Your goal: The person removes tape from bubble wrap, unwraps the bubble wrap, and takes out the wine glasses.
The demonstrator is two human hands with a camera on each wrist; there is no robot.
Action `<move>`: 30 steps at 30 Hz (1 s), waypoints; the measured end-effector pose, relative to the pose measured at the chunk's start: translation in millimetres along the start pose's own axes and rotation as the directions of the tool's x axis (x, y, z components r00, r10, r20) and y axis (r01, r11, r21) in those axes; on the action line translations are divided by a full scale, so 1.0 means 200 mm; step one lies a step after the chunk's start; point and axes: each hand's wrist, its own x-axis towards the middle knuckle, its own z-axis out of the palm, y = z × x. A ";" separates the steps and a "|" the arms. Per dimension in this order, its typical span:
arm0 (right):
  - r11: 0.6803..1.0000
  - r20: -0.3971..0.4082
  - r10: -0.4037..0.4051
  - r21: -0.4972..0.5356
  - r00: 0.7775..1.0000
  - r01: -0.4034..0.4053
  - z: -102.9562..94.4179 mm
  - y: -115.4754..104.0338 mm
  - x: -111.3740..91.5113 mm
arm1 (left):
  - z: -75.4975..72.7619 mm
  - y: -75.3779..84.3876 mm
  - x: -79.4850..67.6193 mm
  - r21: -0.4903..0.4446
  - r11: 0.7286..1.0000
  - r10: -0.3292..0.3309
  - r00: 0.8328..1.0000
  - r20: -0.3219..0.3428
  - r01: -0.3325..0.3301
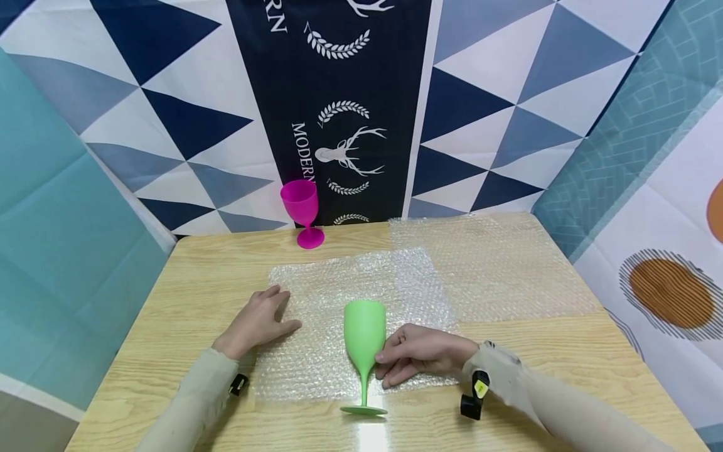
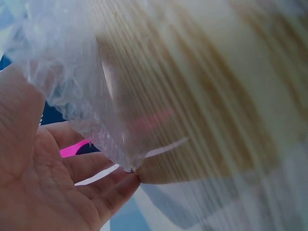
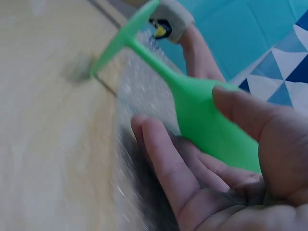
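A light green plastic goblet (image 1: 364, 333) lies on a sheet of bubble wrap (image 1: 316, 314), its foot toward the near edge of the table. My right hand (image 1: 415, 355) holds the goblet from the right, by the lower part of its bowl. In the right wrist view the thumb (image 3: 236, 108) lies on the bowl and the other fingers reach beneath it. My left hand (image 1: 260, 320) rests on the left edge of the bubble wrap, fingers spread and relaxed. Its fingertips touch the wrap's edge in the left wrist view.
A magenta goblet (image 1: 302, 204) stands upright at the back of the wooden table (image 1: 209, 270). Another sheet of bubble wrap (image 1: 508, 270) lies at the back right, overlapping the first. Patterned cloth walls (image 1: 480, 113) enclose the back and sides.
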 end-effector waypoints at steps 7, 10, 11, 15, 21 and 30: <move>0.994 0.026 -0.014 0.105 1.000 0.011 0.05 0.01 0.02 | 0.00 0.00 0.00 0.007 1.000 -0.005 1.000 0.007 0.005; 0.994 -0.006 -0.038 0.102 0.999 0.038 0.08 0.01 0.04 | 0.00 0.00 -0.01 0.012 1.000 0.004 1.000 -0.003 -0.004; 0.994 -0.027 -0.046 0.095 0.999 0.049 0.09 0.00 0.04 | 0.00 0.00 -0.01 0.013 1.000 0.007 1.000 -0.008 -0.007; 0.996 -0.123 -0.078 0.043 0.989 0.084 0.12 -0.01 0.06 | 0.00 0.01 -0.01 0.007 1.000 0.012 1.000 -0.018 -0.012; 0.996 -0.161 -0.092 0.001 0.983 0.093 0.14 0.00 0.09 | -0.01 0.02 -0.01 0.002 1.000 -0.004 1.000 -0.011 0.004; 0.996 -0.143 -0.088 -0.027 0.986 0.085 0.17 0.01 0.10 | -0.01 0.03 -0.01 0.011 1.000 -0.019 1.000 0.015 0.019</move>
